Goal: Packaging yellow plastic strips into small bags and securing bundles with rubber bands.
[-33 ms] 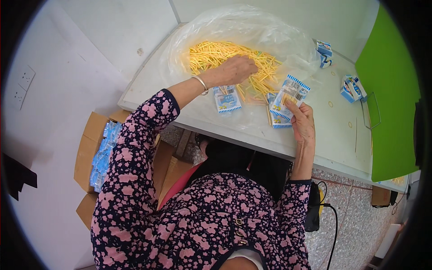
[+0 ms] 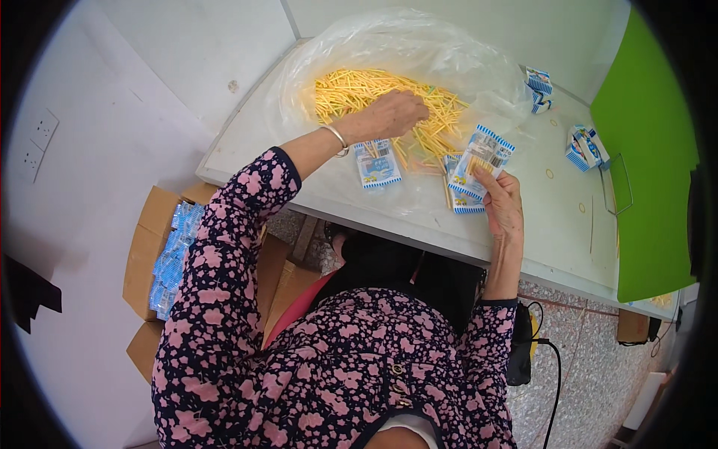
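Note:
My left hand, a bangle at its wrist, is over a heap of thin yellow sticks on a clear plastic bag. Its fingers are curled down and their tips hidden, so what they hold cannot be made out. Between thumb and fingers my right hand holds up a small blue-and-white packet with striped ends; yellow sticks show at its lower front. Another such packet lies partly hidden below it. A third blue-and-white packet lies flat just below my left wrist.
The white table has its front edge before my lap. More packets sit at the right, near a bent wire stand and a green panel. An open cardboard box with many blue packets stands at lower left.

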A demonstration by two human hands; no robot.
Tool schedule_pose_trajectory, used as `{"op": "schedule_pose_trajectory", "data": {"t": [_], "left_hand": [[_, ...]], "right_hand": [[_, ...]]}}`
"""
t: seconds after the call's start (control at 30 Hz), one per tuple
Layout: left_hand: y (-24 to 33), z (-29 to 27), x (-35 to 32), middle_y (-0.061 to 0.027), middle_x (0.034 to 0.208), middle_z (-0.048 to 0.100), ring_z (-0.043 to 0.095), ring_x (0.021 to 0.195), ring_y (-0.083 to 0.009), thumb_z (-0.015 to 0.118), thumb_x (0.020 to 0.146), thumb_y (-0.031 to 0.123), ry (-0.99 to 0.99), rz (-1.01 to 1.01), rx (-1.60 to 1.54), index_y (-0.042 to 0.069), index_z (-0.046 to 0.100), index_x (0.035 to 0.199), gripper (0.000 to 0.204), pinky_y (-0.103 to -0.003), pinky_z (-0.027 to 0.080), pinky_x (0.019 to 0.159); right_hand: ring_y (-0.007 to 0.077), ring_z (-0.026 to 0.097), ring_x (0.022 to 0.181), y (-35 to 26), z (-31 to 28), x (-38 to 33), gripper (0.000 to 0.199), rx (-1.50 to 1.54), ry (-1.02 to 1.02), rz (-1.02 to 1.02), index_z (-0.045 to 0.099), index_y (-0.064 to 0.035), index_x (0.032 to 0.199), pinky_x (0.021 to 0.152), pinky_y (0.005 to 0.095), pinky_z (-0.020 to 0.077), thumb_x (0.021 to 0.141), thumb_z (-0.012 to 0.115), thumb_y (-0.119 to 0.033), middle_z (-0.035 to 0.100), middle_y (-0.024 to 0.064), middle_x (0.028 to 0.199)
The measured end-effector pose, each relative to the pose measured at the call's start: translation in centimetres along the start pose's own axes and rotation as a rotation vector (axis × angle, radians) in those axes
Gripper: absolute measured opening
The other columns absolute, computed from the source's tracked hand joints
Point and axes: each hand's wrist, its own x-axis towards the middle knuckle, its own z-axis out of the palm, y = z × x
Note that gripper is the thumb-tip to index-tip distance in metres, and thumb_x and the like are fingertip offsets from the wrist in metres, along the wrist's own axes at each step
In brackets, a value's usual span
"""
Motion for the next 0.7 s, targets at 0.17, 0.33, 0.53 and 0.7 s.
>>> {"op": "schedule_pose_trajectory", "data": {"t": [0.17,0.33,0.53,0.7], "left_hand": [[-0.4,2.9,1.5,-0.0123,0.078,0.059,0.058,0.081,-0.0297,0.051,0.075,0.010,-0.098,-0.129,0.069,0.004,0.057,0.078,0.010,-0.041,0.045,0.070],[-0.8,5.1,2.1,-0.0125,0.077,0.060,0.060,0.080,-0.0312,0.055,0.070,0.011,0.029,-0.065,0.279,0.006,0.060,0.077,0.010,-0.042,0.045,0.065],[-2.0,4.3,3.4,-0.0132,0.081,0.061,0.059,0.083,-0.0314,0.059,0.065,0.012,-0.292,-0.135,0.334,0.006,0.062,0.081,0.017,-0.041,0.046,0.066],[-2.4,3.5,1.4,-0.0134,0.083,0.061,0.059,0.082,-0.0294,0.060,0.066,0.013,-0.037,0.021,0.184,0.005,0.060,0.079,0.015,-0.042,0.047,0.068]], "right_hand": [[0.0073,0.060,0.067,-0.3,0.1,-0.4,0.018,-0.095,-0.011,0.018,0.064,0.0009,0.094,0.059,0.0189,0.0454,0.082,0.063,-0.013,0.066,0.0049,0.082],[0.0079,0.060,0.068,1.1,-0.4,0.1,0.021,-0.167,-0.078,0.089,0.064,0.0012,0.095,0.062,0.0194,0.0462,0.083,0.062,-0.015,0.066,0.0051,0.082],[0.0086,0.061,0.070,1.0,-0.6,0.1,0.021,-0.170,-0.079,0.092,0.064,0.0014,0.097,0.065,0.0205,0.0469,0.083,0.062,-0.015,0.066,0.0059,0.085],[0.0056,0.058,0.067,1.4,-0.9,0.2,0.023,-0.170,-0.058,0.068,0.065,0.0012,0.095,0.063,0.0190,0.0444,0.082,0.064,-0.017,0.066,0.0037,0.080]]}}
